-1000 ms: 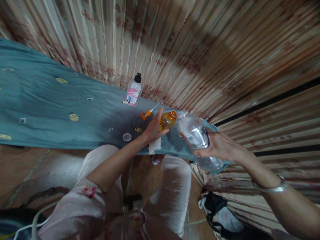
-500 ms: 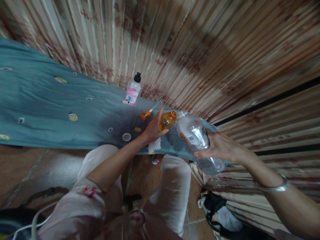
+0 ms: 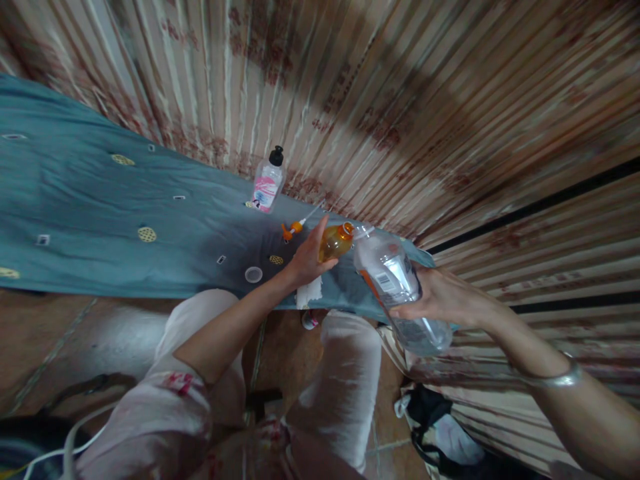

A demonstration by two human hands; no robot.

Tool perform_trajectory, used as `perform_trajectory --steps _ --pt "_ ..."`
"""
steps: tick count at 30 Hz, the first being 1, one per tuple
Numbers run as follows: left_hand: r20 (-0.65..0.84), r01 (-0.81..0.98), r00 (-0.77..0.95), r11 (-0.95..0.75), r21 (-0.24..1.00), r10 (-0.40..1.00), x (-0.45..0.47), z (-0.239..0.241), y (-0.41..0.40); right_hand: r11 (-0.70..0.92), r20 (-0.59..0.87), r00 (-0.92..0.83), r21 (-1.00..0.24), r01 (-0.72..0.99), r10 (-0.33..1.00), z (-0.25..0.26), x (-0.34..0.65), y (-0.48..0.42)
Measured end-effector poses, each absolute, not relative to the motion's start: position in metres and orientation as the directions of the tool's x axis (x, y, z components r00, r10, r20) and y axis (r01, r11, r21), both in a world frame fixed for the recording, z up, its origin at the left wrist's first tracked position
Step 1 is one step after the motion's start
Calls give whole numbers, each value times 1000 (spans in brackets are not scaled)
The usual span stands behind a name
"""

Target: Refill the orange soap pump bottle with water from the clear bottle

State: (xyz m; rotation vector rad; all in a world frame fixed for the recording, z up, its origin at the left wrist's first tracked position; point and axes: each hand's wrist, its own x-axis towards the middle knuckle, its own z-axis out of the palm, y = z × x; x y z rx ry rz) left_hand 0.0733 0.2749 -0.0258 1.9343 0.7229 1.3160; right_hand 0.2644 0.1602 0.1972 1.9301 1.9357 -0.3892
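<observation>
My left hand (image 3: 311, 257) is wrapped round a small amber bottle (image 3: 336, 243), whose uncapped neck points up and to the right. A large clear plastic bottle (image 3: 395, 283) with a silver and orange label is gripped by my right hand (image 3: 434, 293). It is tilted, its mouth close to the amber bottle's neck; whether they touch I cannot tell. Left of the amber bottle lies an orange pump top (image 3: 293, 230) with a thin tube. A small round whitish cap or lid (image 3: 253, 275) rests on the cloth nearer my knees.
A clear bottle with a black pump top and pink label (image 3: 269, 183) stands by the striped curtain (image 3: 320, 100). White paper (image 3: 309, 292) lies at the front edge of the blue-green cloth (image 3: 90, 220). A bag (image 3: 445, 427) is on the floor at right.
The large clear bottle's base and my right hand have shifted very slightly downward and to the right. My left hand and the amber bottle look nearly unmoved.
</observation>
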Motion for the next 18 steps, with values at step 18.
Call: perform_trajectory --steps 18 --pt "560 69 357 -619 782 747 72 -27 273 74 -470 -72 -14 997 880 196 272 164"
